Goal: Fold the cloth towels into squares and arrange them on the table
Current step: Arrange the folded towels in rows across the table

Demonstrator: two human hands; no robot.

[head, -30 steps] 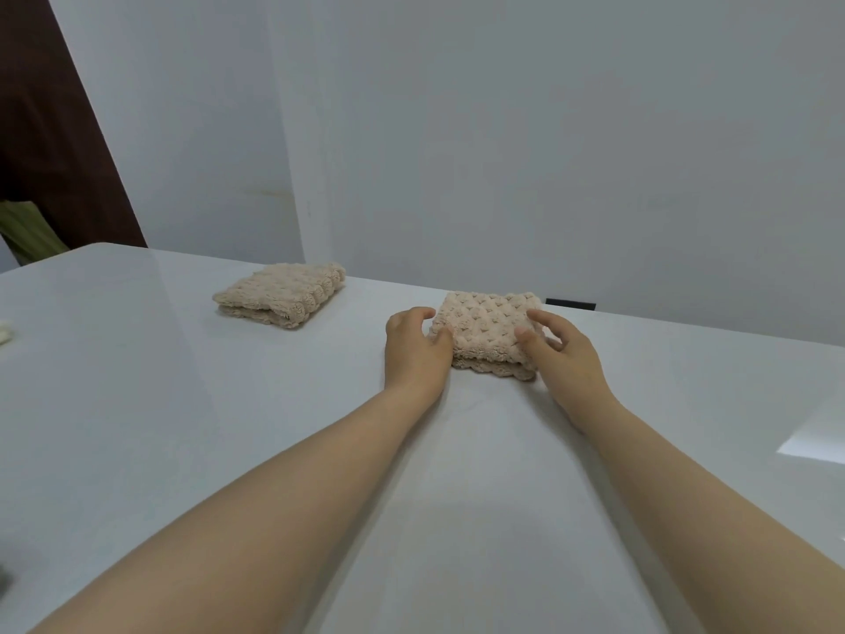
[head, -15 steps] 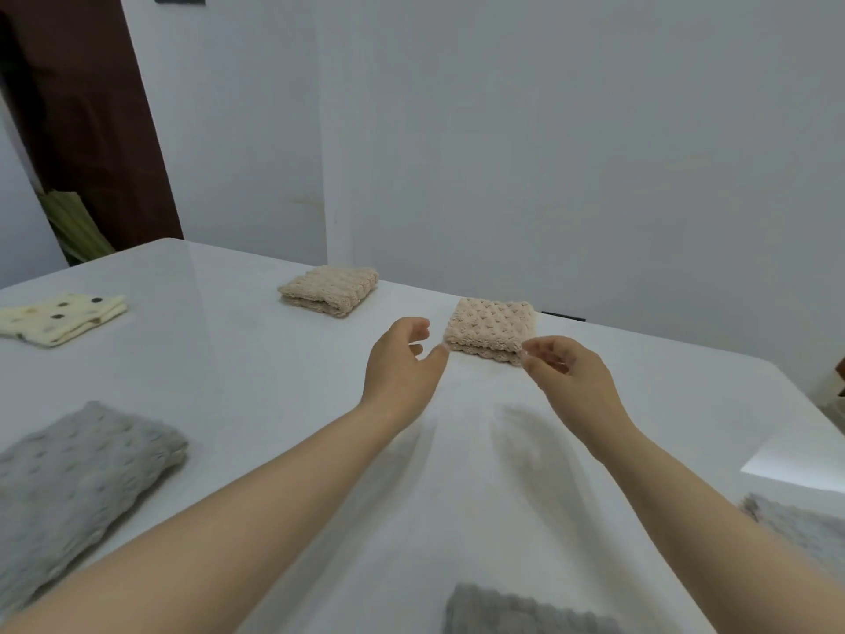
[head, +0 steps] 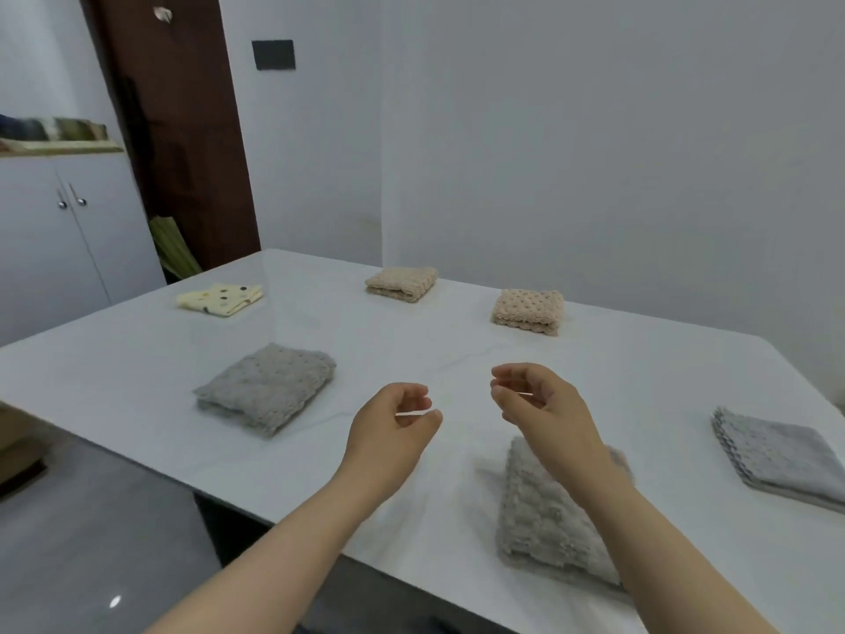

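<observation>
Head view: three grey towels, two beige towels, one yellow towel; left grip, right grip loosely curled, empty.

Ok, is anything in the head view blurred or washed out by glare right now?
Head view: the nearest grey towel is smeared, while the back-right beige towel looks sharper. Head view: the table shows only a soft sheen, no harsh glare; one small bright spot on the floor.

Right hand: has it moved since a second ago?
Yes. The right hand has drawn back from the beige dotted towel it touched, toward the person, holding nothing.
</observation>
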